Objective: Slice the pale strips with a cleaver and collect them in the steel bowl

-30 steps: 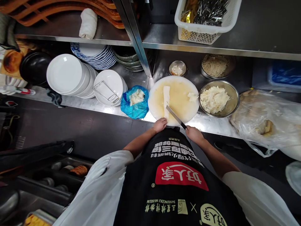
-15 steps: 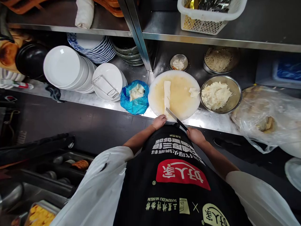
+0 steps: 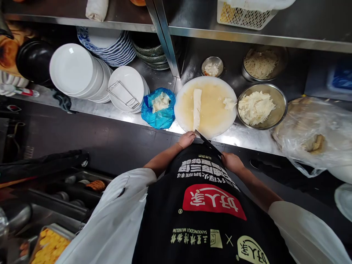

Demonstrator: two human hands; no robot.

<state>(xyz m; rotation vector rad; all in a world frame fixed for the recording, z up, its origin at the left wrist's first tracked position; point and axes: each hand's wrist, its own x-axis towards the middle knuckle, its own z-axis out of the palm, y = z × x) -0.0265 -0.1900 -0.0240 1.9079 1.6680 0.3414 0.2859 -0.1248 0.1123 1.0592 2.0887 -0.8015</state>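
A long white folded strip of food point(image 3: 197, 106) lies lengthwise on a round, pale cutting board point(image 3: 217, 106). At the strip's near end is my left hand point(image 3: 187, 139), its fingers curled closed against it. My right hand point(image 3: 232, 162) is wrapped around the handle of a knife point(image 3: 208, 142). The blade slants up and left over the board's near edge, its tip beside the strip's near end and my left fingers. A small pile of white shreds point(image 3: 229, 103) sits at the board's right edge. Right of the board, a steel bowl point(image 3: 283, 113) holds more white shreds point(image 3: 255, 108).
Left of the board are a blue plastic bag point(image 3: 158, 120) with white pieces and stacked white plates point(image 3: 128, 86). Behind stand a small bowl point(image 3: 212, 68) and a bowl of pale strands point(image 3: 261, 64). A clear plastic bag point(image 3: 324, 128) lies right. A steel shelf point(image 3: 247, 40) overhangs the counter.
The knife and my right hand have drawn back toward my body, with the tip now at the strip's near end. My view has shifted slightly. My left hand stays at the strip.
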